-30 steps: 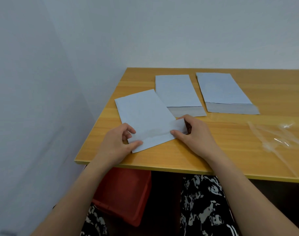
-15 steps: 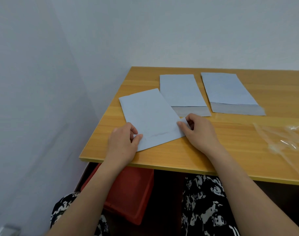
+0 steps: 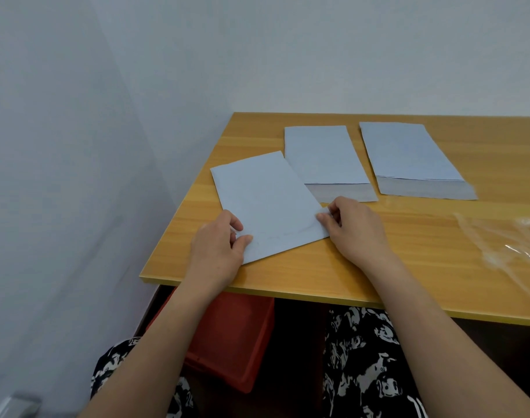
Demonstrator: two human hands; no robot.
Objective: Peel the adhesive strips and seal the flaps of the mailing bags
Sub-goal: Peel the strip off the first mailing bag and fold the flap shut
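A pale blue mailing bag (image 3: 266,203) lies slanted near the wooden table's left front corner, its flap folded over at the near end. My left hand (image 3: 220,251) holds its near left corner, thumb on top and fingers curled at the edge. My right hand (image 3: 352,229) pinches the near right corner with curled fingers. Two more blue mailing bags lie further back: the middle bag (image 3: 324,155) and the right bag (image 3: 408,155), each with a grey flap open toward me.
The wooden table (image 3: 423,267) stands in a corner of white walls. Peeled clear strips (image 3: 507,239) lie crumpled at the right. A red bin (image 3: 233,339) sits under the table beside my patterned lap.
The flap of the near bag has been folded down flat, hiding the adhesive band. Both hands slid outward to the bag's near corners. The camera shifted slightly.
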